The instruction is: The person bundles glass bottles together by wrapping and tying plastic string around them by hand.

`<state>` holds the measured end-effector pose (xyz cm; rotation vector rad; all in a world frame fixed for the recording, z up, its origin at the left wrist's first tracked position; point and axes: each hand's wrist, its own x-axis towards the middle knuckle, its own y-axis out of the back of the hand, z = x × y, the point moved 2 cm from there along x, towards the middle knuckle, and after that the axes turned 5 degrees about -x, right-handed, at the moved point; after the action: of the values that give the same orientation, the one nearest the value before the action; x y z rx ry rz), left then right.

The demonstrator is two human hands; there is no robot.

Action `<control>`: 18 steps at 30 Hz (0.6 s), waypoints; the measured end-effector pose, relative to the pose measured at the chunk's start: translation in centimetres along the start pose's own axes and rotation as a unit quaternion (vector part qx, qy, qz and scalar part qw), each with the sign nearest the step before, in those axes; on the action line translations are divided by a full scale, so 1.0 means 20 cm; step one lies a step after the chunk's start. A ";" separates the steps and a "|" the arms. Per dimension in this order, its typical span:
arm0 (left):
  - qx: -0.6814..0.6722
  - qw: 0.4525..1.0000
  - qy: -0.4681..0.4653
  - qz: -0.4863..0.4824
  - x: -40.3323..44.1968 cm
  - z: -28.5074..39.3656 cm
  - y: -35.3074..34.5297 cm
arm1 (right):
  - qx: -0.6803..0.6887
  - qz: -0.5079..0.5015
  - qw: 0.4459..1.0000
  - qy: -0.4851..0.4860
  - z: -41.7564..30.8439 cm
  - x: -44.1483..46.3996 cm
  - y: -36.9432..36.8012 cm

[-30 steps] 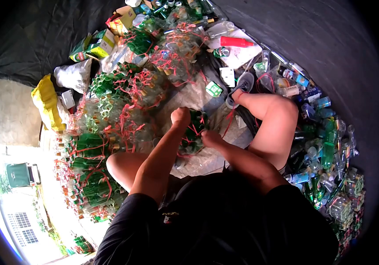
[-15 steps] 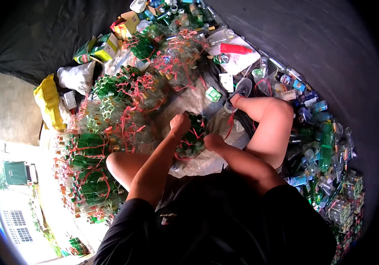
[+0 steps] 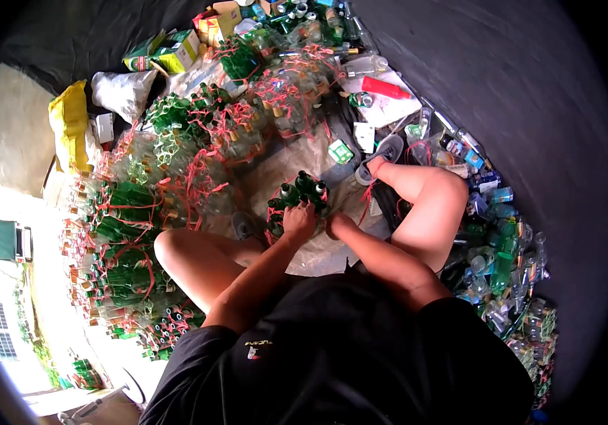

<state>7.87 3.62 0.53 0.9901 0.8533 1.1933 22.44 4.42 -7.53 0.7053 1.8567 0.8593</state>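
A bundle of green glass bottles bound with red string stands upright on the ground sheet between my legs. Over the near side of the bundle lies my left hand, its fingers bent together among the bottle necks, with red string at the fingertips. Close against the bundle's right side is my right hand, curled closed; whatever it holds is hidden.
Tied bundles of clear bottles and green bottles crowd the left. Loose bottles lie along the right wall. A yellow sack, a white sack and a green carton lie farther off.
The bundle has tipped more upright, its necks now facing up. My left hand has come down from its far left side onto its near side. The right hand stays beside it.
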 end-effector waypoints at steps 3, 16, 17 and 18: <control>-0.038 0.999 0.011 -0.004 0.00 -0.02 0.00 | 0.038 0.019 0.999 -0.024 0.01 -0.07 0.05; -0.059 0.998 0.001 -0.024 0.00 -0.08 -0.01 | -0.089 -0.024 0.994 0.060 -0.01 -0.21 0.40; -0.061 0.998 0.002 -0.024 -0.01 -0.08 -0.02 | -0.086 -0.002 0.992 0.090 -0.02 -0.18 0.43; -0.054 0.998 -0.008 -0.008 -0.01 -0.07 -0.03 | -0.018 0.058 0.995 0.080 -0.02 -0.16 0.47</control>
<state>6.62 3.54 -0.45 0.9027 0.7746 1.2032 24.36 7.43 1.64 0.7446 1.9518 1.0484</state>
